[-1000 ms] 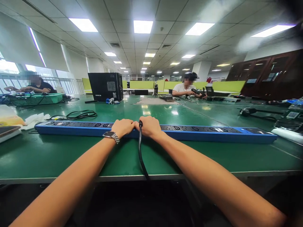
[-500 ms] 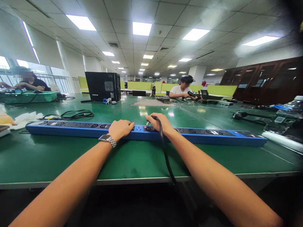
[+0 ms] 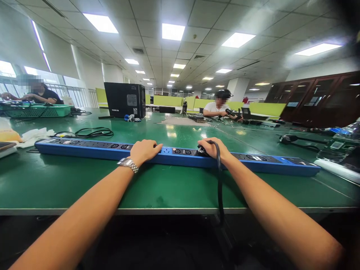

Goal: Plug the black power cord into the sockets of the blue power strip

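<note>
A long blue power strip with black socket panels lies across the green table in front of me. My left hand, with a metal watch band at the wrist, is closed over the strip left of its middle; its thumb points right and its other fingers are partly hidden behind. My right hand grips a black plug over the sockets right of the middle. The plug's metal prongs show, pointing left and down, not in a socket. Its thick black cord drops over the table's front edge.
A black computer case stands at the back left, with blue-and-white gloves beside it. A coiled black cable and a green basket are at left. A large plastic bottle is at right. Two people sit across the table.
My right hand has moved right along the strip with the plug, uncovering sockets near the middle, and the prongs now show. My left hand stays on the strip. The view has shifted slightly.
</note>
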Motion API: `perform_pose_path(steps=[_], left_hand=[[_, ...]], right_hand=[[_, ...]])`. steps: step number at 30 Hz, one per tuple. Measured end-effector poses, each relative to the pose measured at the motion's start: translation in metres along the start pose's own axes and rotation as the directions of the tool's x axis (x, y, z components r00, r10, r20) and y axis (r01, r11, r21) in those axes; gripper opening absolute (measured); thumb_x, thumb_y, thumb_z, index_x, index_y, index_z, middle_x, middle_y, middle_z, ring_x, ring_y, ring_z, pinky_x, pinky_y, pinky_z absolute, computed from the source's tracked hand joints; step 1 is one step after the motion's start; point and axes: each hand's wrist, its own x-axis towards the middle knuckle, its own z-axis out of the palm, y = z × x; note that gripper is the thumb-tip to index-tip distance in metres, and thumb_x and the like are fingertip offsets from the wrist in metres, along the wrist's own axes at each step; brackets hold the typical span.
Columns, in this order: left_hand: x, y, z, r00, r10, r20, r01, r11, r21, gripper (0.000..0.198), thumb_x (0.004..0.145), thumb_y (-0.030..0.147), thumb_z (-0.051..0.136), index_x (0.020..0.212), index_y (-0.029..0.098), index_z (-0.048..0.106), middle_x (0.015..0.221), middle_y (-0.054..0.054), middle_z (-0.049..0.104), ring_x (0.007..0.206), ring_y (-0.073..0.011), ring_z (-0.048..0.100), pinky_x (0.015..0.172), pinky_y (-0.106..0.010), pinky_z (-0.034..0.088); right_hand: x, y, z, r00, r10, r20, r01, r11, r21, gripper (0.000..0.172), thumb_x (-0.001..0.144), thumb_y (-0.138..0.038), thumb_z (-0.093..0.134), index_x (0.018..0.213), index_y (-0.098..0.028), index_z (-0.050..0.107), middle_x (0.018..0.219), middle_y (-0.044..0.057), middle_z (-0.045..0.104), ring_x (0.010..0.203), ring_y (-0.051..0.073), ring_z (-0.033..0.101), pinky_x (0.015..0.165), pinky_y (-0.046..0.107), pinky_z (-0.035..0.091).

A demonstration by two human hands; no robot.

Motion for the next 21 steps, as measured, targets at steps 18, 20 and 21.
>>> perform_pose_path(steps=[18, 20, 21], left_hand=[[-0.002, 0.0, 0.001, 0.996, 0.081, -0.046, -0.08, 0.997, 0.019, 0.066, 0.091, 0.063, 0.02, 0.092, 0.022, 0.072, 0.093, -0.01, 0.073, 0.086, -0.027, 0.067, 0.074, -0.036, 0.047], [-0.002, 0.001, 0.003, 0.996, 0.047, -0.075, -0.045, 0.999, 0.022, 0.07, 0.091, 0.063, 0.017, 0.089, 0.021, 0.074, 0.089, -0.012, 0.073, 0.082, -0.0274, 0.067, 0.07, -0.036, 0.047], [-0.002, 0.002, 0.004, 0.996, 0.034, -0.086, -0.033, 0.999, 0.023, 0.071, 0.091, 0.063, 0.017, 0.088, 0.021, 0.074, 0.088, -0.013, 0.073, 0.081, -0.0274, 0.066, 0.069, -0.036, 0.047]], right_hand=[[-0.017, -0.007, 0.004, 0.973, -0.222, -0.06, 0.22, 0.975, -0.038, 0.029, 0.088, -0.044, 0.048, 0.089, -0.026, 0.071, 0.08, 0.002, 0.073, 0.073, 0.019, 0.064, 0.058, 0.026, 0.036], [-0.019, -0.008, 0.006, 0.973, -0.209, -0.093, 0.204, 0.977, -0.057, 0.029, 0.087, -0.044, 0.048, 0.088, -0.027, 0.071, 0.081, 0.002, 0.073, 0.074, 0.019, 0.064, 0.058, 0.026, 0.035], [-0.02, -0.008, 0.007, 0.975, -0.194, -0.11, 0.187, 0.98, -0.07, 0.03, 0.088, -0.044, 0.047, 0.088, -0.027, 0.072, 0.081, 0.002, 0.073, 0.074, 0.019, 0.064, 0.058, 0.026, 0.034]])
